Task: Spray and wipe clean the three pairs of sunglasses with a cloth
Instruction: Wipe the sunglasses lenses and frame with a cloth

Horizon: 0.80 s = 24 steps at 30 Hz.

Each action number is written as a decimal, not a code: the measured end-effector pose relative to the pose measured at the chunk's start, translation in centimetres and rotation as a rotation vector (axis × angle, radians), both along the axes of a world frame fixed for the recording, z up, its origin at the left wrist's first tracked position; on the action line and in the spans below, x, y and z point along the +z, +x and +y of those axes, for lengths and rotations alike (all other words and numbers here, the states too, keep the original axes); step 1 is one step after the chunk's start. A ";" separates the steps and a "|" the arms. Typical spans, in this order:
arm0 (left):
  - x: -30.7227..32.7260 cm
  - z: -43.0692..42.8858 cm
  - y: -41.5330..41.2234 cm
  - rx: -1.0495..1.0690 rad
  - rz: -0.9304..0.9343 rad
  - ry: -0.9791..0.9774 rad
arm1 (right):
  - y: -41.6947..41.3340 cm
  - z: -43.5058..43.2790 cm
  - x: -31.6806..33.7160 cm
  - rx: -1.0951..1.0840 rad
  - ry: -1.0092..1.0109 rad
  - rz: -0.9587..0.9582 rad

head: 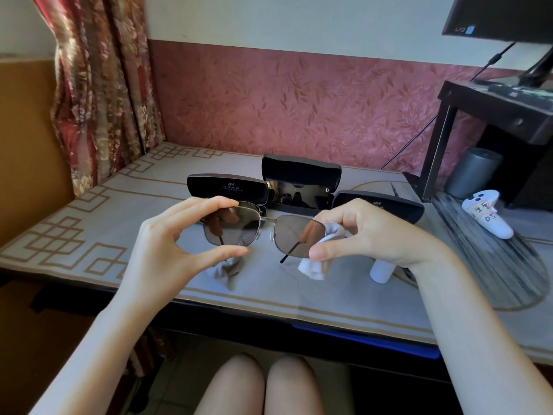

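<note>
Hidden or unclear:
- The bottle (382,270) stands on the mat (89,223) behind the right wrist. Only its white lower body shows.
- Right case (389,208): only the raised lid is visible. The right hand (363,232) blocks whatever it holds.
- Left case (227,189): the lid is up and the base is screened by the glasses (236,230).
- Middle case (300,171): open, with a dark pair (299,195) lying inside. Its lower edge is covered by the neighbouring cases.
- The print on the lids is too small to read.
- The monitor (502,16) is cut off at the top right corner.

Hands:
- The glasses are held in the air above the mat, in front of the three cases.
- The left hand (176,238) pinches the lens on the view's left, fingers on the top rim and thumb under the bottom rim.
- The right hand pinches the white cloth (315,269) round the outer edge of the other lens. The thumb is in front, and the fingertips show dimly through the tinted lens.

Surface and room:
- The mat is grey with a tan fret border and a dark brushed fan shape at the right. It lies on a dark table.
- A white controller (484,215) with a handwritten label rests on the fan shape.
- A grey cylinder (472,172) stands under a dark stand (493,115).
- A floral curtain (104,85) hangs at the left.
- Red leaf wallpaper (299,100) runs along the wall behind.
</note>
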<state>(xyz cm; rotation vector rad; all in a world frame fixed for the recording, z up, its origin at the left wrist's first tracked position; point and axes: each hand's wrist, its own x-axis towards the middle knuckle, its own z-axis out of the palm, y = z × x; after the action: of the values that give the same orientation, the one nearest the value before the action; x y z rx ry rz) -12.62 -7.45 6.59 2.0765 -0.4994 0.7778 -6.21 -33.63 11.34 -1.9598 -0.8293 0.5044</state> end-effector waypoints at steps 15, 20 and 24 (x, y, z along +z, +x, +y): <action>0.1 0.6 -0.1 -0.038 0.008 0.014 | 0.1 0.2 0.4 -0.069 0.062 -0.002; 0.2 0.4 -0.2 -0.054 0.015 0.028 | -0.1 0.7 1.0 -0.055 0.045 -0.016; 0.2 -0.3 -0.3 -0.076 0.004 0.049 | -0.3 2.2 1.4 -0.048 0.017 -0.056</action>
<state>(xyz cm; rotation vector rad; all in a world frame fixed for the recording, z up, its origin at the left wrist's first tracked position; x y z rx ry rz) -12.91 -7.79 6.80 2.0910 -0.5974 0.7233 -6.54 -31.39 12.74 -1.9808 -0.8170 0.4151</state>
